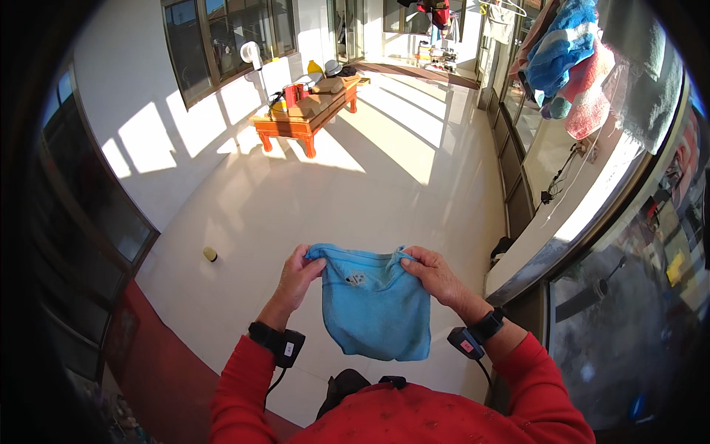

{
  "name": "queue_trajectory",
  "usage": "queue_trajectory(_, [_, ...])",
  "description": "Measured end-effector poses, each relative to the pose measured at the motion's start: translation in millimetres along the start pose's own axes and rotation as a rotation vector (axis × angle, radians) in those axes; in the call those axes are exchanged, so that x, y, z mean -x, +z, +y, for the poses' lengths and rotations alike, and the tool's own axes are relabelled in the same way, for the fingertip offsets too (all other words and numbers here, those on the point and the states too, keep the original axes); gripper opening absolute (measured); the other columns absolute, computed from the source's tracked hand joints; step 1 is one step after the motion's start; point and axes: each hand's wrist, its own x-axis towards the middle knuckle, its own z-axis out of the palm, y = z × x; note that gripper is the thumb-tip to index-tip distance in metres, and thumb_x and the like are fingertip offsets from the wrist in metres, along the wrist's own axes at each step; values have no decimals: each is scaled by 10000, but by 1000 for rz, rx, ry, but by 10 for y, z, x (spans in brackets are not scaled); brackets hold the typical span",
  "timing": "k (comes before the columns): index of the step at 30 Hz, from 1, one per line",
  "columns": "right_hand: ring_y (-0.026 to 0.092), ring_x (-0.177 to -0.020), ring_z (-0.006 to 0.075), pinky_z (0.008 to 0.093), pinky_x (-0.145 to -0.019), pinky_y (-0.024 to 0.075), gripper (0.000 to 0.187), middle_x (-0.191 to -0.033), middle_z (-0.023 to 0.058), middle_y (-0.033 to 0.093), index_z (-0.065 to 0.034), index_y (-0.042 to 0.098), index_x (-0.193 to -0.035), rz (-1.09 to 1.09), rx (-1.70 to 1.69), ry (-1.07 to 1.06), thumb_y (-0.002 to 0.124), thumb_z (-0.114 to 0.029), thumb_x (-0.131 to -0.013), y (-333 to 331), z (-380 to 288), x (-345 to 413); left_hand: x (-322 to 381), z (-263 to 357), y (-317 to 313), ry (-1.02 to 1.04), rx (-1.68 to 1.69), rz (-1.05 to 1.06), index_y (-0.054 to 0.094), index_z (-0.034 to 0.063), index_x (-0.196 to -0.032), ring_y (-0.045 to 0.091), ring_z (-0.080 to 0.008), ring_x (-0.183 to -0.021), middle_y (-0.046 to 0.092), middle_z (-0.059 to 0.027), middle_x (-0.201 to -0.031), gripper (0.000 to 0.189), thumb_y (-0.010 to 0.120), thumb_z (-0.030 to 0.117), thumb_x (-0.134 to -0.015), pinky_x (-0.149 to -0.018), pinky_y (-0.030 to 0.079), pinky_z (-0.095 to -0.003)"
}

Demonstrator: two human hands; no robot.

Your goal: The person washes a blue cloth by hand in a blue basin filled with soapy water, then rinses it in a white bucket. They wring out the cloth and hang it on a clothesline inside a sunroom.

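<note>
A small blue towel (377,316) hangs in front of me, stretched between both hands above the tiled floor. It bears a small pale animal motif below its top edge. My left hand (297,277) pinches the upper left corner, thumb on the near side. The upper right corner is bunched between the thumb and fingers of my right hand (435,275). The lower part of the cloth falls loose. Each wrist wears a black strap with a small cabled box.
An orange-brown wooden bench (291,127) carrying boxes stands by the left wall. Several towels (560,61) hang high on the right, beside glazed panels. A small yellowish cylindrical object (209,254) is on the floor at left. A dark red floor strip (161,355) lies at lower left.
</note>
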Motion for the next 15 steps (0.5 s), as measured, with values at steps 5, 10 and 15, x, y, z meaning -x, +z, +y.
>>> queue_trajectory(5, [532,-856,81,253,-815,456,215,-910,-3,608,-50,622,-1076,-181,-1,-75,518,-217,-990,104,-125,-1107,-869,-31,294,105,-119,-246,495,4,-1185,544,-111,-970,579,-55,-1028,364,629,205,-913,-894,445,-263])
queue_trajectory(10, [494,-765,72,253,-702,448,165,-812,-15,572,-57,581,-984,-63,76,-108,619,-211,-939,-182,-83,-2086,-2044,-78,173,187,-392,-380,558,39,-1025,542,-102,-791,588,-31,-858,245,671,185,-864,-715,460,-291])
queue_trajectory(15, [542,-766,69,247,-714,485,252,-811,-24,603,-41,594,-981,107,-53,-90,750,-174,-834,-472,240,-2740,-3107,85,146,337,-368,-404,565,24,-919,522,-151,-653,548,-82,-725,152,611,136,-828,-594,444,-313])
